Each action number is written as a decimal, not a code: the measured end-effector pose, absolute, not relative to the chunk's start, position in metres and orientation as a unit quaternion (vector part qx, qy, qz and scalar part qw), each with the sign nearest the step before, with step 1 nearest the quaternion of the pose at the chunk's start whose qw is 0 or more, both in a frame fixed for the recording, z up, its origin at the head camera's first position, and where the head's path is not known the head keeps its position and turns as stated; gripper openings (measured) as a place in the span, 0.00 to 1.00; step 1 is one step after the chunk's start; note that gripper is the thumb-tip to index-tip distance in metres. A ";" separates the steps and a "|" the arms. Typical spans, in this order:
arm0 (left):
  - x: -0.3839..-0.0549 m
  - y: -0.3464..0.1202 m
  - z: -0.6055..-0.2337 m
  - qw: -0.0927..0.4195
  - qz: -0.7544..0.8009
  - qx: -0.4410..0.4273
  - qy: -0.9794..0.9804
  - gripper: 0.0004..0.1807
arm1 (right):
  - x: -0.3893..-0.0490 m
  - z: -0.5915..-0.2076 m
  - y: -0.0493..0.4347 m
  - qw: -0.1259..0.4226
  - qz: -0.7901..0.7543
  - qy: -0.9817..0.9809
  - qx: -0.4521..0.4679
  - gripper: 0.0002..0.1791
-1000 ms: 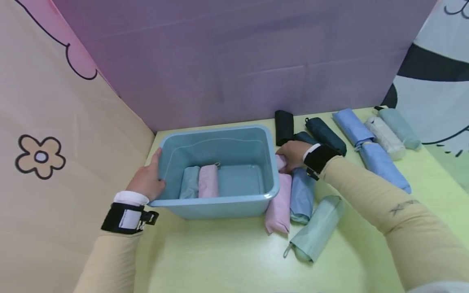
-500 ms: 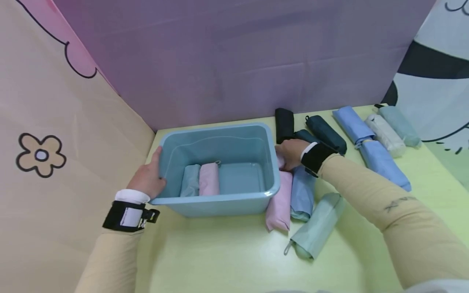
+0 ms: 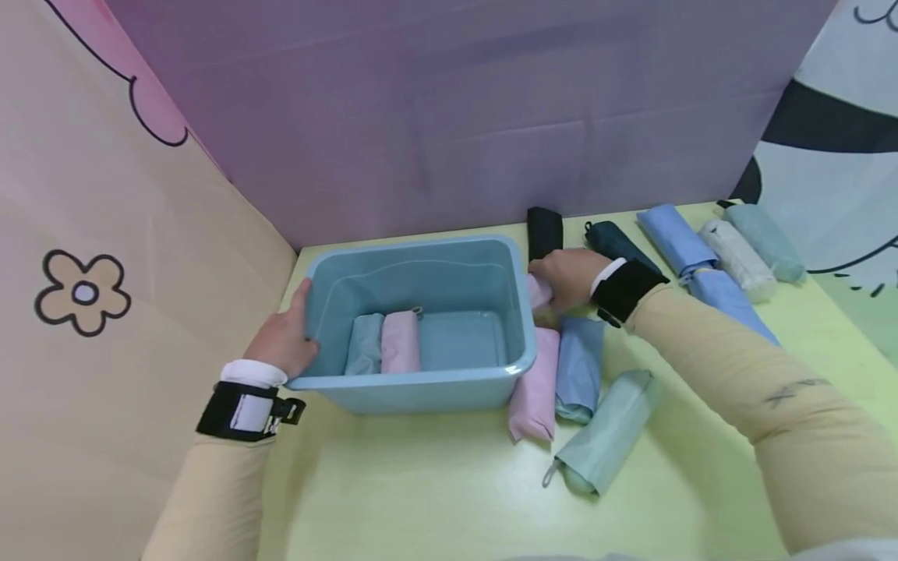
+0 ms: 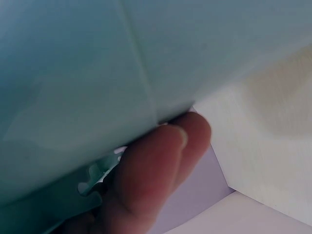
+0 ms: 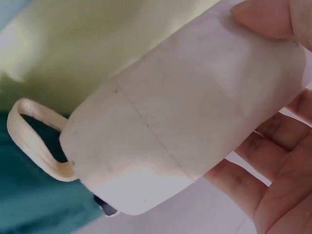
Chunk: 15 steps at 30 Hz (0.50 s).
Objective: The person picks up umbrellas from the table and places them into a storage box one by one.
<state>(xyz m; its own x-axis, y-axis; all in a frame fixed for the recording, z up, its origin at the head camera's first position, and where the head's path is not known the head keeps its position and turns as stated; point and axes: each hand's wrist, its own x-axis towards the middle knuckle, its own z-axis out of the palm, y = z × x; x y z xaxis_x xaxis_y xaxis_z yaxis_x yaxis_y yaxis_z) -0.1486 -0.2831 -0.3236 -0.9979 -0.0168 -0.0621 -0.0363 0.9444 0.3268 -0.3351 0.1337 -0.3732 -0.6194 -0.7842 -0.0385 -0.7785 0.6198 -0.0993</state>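
My left hand point(image 3: 284, 339) grips the left rim of a blue plastic tub point(image 3: 421, 382), its fingertips against the tub's wall in the left wrist view. In the tub lie a grey-blue folded umbrella point(image 3: 364, 345) and a pink folded umbrella point(image 3: 400, 343), side by side. Just past the tub's right rim, my right hand point(image 3: 570, 276) holds a pale pink folded umbrella point(image 5: 185, 107) with a loop strap at one end. Thumb and fingers lie on opposite sides of it in the right wrist view. Below that hand are a pink umbrella point(image 3: 535, 389) and a blue umbrella point(image 3: 579, 366).
A light green folded umbrella point(image 3: 610, 436) lies at the front right of the table point(image 3: 393, 483). Behind my right hand are a black one point(image 3: 544, 232) and a dark teal one point(image 3: 617, 243). Blue, white and pale green umbrellas point(image 3: 763, 241) lie farther right. A purple backdrop point(image 3: 449, 117) stands behind.
My right hand has shifted slightly up and to the right with the pale pink umbrella, and more of that umbrella shows. The left hand and the tub stay in place.
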 end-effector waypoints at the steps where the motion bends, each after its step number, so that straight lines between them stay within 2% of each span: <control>1: -0.149 -0.283 -0.324 0.031 0.167 -0.014 0.985 0.53 | -0.335 -0.370 0.135 0.036 -0.035 0.900 -0.433 0.26; 7: -0.151 -0.283 -0.324 0.032 0.167 -0.012 0.985 0.53 | -0.336 -0.346 0.144 0.025 -0.020 0.905 -0.424 0.24; 15: -0.153 -0.283 -0.322 0.031 0.168 -0.009 0.985 0.52 | -0.332 -0.313 0.157 0.003 0.009 0.903 -0.429 0.27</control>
